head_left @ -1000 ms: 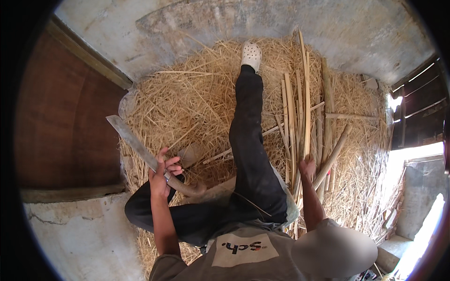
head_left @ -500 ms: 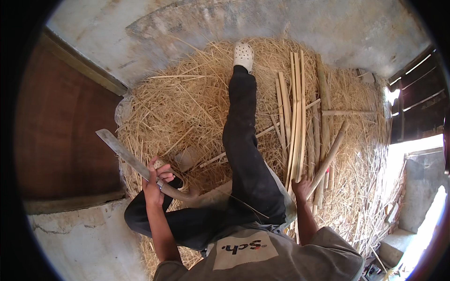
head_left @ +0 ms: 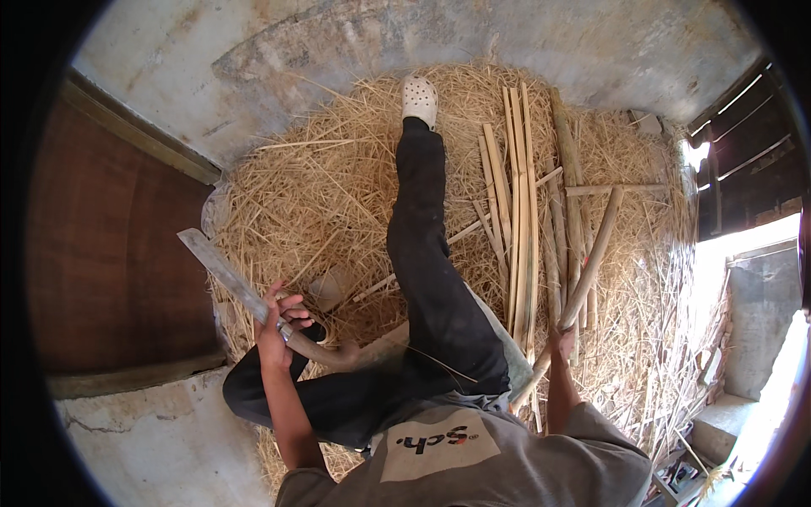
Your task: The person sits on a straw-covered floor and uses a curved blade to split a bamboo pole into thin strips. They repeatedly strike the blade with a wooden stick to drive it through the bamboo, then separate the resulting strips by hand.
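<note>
Knife, gripped by left hand, could slip if held too loosely; wooden pole, gripped by right hand.

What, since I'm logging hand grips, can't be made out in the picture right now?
In the head view:
Left hand: too small to tell how tightly it holds the knife.
Thick stick: the right hand hides the gripped part; its lower tip is lost near the grey shirt.
Items at lower right: too small and dim.
Bright opening: glare washes out what lies beyond.
</note>
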`<control>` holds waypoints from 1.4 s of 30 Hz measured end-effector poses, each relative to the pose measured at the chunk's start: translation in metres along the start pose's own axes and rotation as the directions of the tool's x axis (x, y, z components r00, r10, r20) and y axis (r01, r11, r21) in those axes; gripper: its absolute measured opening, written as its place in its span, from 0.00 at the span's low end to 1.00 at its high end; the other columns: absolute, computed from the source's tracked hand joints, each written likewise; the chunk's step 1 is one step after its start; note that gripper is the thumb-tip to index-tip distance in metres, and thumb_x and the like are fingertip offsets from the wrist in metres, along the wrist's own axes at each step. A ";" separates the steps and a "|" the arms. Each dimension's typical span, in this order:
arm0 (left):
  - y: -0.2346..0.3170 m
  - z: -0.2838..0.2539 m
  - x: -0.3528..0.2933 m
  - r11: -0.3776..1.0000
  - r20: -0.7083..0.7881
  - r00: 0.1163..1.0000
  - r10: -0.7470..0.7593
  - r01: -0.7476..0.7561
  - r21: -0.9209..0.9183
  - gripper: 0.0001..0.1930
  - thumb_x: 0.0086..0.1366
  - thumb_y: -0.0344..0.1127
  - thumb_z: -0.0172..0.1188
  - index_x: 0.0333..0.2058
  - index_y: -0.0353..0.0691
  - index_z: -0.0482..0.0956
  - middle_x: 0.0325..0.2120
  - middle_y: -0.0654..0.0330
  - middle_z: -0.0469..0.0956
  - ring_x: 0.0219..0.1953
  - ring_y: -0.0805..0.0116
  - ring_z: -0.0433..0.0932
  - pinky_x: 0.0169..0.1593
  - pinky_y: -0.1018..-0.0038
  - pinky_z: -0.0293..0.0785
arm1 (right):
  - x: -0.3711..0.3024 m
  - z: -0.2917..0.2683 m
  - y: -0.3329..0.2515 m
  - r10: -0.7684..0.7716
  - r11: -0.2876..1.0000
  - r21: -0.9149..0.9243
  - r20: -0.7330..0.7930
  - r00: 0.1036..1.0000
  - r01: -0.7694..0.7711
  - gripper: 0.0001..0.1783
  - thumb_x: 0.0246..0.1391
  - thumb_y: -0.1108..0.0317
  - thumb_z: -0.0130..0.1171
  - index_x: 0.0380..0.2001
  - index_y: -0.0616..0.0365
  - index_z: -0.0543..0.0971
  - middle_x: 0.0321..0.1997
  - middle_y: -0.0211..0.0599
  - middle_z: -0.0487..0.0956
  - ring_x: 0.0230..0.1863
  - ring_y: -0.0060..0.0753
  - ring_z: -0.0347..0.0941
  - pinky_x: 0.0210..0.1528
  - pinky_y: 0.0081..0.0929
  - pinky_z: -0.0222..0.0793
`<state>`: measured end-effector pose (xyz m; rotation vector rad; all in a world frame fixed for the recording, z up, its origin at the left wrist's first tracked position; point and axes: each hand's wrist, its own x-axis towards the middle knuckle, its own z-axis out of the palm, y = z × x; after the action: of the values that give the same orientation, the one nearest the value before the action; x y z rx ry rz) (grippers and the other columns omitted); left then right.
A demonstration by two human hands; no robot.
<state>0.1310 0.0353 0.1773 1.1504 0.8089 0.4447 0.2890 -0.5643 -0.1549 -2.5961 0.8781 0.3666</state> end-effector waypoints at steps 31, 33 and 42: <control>-0.007 0.009 -0.018 0.991 0.040 0.998 -0.045 0.050 -0.123 0.21 0.75 0.42 0.47 0.57 0.31 0.67 0.13 0.65 0.65 0.12 0.74 0.64 0.18 0.75 0.64 | 0.024 0.035 -0.087 -0.462 0.878 0.130 -0.025 0.887 0.461 0.23 0.42 0.68 0.57 0.43 0.69 0.71 0.32 0.61 0.78 0.38 0.66 0.76 0.44 0.50 0.73; -0.011 0.005 -0.016 0.995 0.012 0.999 -0.037 0.038 -0.093 0.21 0.75 0.42 0.47 0.57 0.31 0.68 0.12 0.65 0.64 0.12 0.74 0.64 0.18 0.75 0.64 | 0.020 0.029 -0.088 -0.441 0.888 0.155 0.012 0.898 0.434 0.23 0.42 0.67 0.57 0.43 0.69 0.71 0.34 0.62 0.78 0.39 0.66 0.76 0.44 0.49 0.73; -0.035 0.034 -0.007 0.990 0.032 0.995 -0.090 0.092 -0.103 0.20 0.74 0.44 0.47 0.53 0.33 0.69 0.13 0.65 0.63 0.13 0.74 0.63 0.19 0.76 0.63 | -0.010 0.038 -0.102 -0.474 0.862 0.205 0.001 0.881 0.463 0.24 0.47 0.59 0.64 0.43 0.64 0.75 0.40 0.62 0.78 0.46 0.64 0.75 0.47 0.50 0.71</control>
<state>0.1494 -0.0033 0.1533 1.0169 0.8022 0.3903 0.3403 -0.4676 -0.1581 -2.4888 0.2245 0.1920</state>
